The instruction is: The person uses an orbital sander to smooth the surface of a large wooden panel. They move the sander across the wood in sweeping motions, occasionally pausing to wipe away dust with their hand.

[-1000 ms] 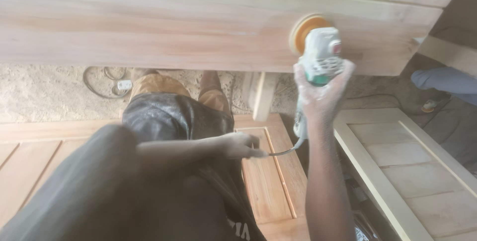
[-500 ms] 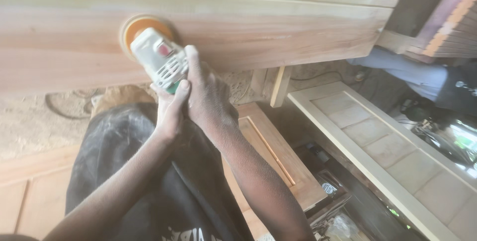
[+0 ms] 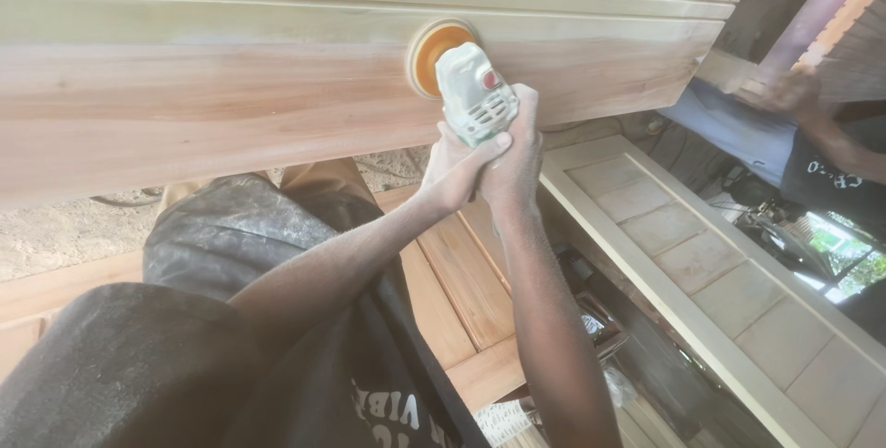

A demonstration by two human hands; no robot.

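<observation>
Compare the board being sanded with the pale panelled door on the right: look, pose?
The board is flat, bare pinkish-brown wood with visible grain; the door is paler, with a raised frame around recessed square panels. The board sits higher and nearer the camera, with the sander pressed on it; the door lies lower, untouched. Both look unfinished wood.

- Wooden board: bare, pale wood, matt, smooth face with visible grain.
- Sander: white and green plastic housing, dull, dusty.
- Sanding disc: orange, matt pad.
- Panelled door: unfinished pale wood, matt.
</observation>
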